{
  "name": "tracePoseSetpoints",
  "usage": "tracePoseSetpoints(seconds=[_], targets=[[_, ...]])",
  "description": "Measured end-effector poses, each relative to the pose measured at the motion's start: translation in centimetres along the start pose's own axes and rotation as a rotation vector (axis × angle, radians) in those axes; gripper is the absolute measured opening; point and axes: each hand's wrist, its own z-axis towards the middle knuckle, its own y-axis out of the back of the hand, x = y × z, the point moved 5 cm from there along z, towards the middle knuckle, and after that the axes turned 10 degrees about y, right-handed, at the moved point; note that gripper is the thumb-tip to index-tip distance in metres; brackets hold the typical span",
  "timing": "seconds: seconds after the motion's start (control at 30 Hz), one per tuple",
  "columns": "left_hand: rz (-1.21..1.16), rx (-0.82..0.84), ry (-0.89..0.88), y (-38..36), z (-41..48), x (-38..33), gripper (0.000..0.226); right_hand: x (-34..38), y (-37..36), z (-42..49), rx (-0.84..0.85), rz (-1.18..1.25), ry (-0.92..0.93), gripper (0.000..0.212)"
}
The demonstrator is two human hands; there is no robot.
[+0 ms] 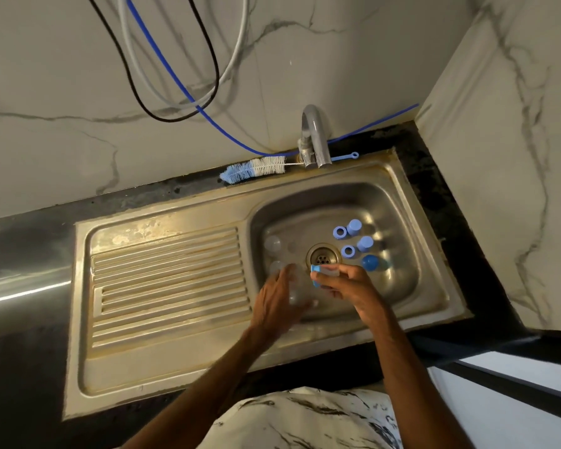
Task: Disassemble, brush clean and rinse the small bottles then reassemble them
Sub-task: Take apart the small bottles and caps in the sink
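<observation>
Disassembling, seemingly — just below the drain [323, 256] the right hand [348, 288] pinches a bottle [331, 273] at its collar [316, 269]; left hand [277, 298] blurred, grip unclear. Next: steady it, twist the collar off.

Lettering, labels, brands, numbers, signs: none that I can read anywhere in view.

Surfaces checked:
- The small bottle [329, 273] pinched in my right grip [347, 286], centre of the frame, is too small and blurred to show any mark.
- The blue caps [353, 227] at centre right are plain.
- The brush [259, 167] at upper centre is plain.
- The sink [162, 377] shows no stamp I can make out.
</observation>
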Motion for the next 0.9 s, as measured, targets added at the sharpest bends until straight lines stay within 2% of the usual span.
tracePoseSetpoints(seconds=[0.07,0.17,0.2,0.33,0.4,0.5,0.6,0.73,0.9], targets=[[-0.125,0.043,-0.078,2.2,0.3,-1.8,0.082,1.2,-0.6,-0.8,0.015,-0.025,0.022,0.041],[-0.253,0.111,-0.132,5.2,0.6,-4.1,0.048,3.0,-1.3,-1.7,0.005,-0.028,0.077,0.041],[-0.280,0.116,-0.140,5.9,0.7,-4.3,0.043,3.6,-1.3,-2.1,0.011,-0.014,0.113,0.040],[-0.363,0.123,-0.211,9.0,0.4,-5.2,0.043,7.1,-0.7,-3.9,0.024,0.040,0.265,0.023],[-0.392,0.127,-0.225,10.4,0.3,-5.5,0.041,8.8,-0.9,-4.6,0.027,0.048,0.319,0.022],[-0.624,0.175,-0.236,11.8,-0.6,-6.1,0.032,10.8,-2.0,-5.5,0.035,0.052,0.391,0.022],[-0.826,0.298,-0.199,12.9,-1.6,-6.5,0.028,12.8,-3.4,-6.7,0.032,-0.062,0.492,0.025],[-0.787,0.386,-0.227,14.3,-1.7,-6.6,0.029,15.2,-4.9,-8.0,0.015,-0.227,0.634,0.025],[-0.681,0.407,-0.257,15.5,-1.3,-6.6,0.036,17.8,-6.4,-9.2,0.081,-0.396,0.725,0.028]])
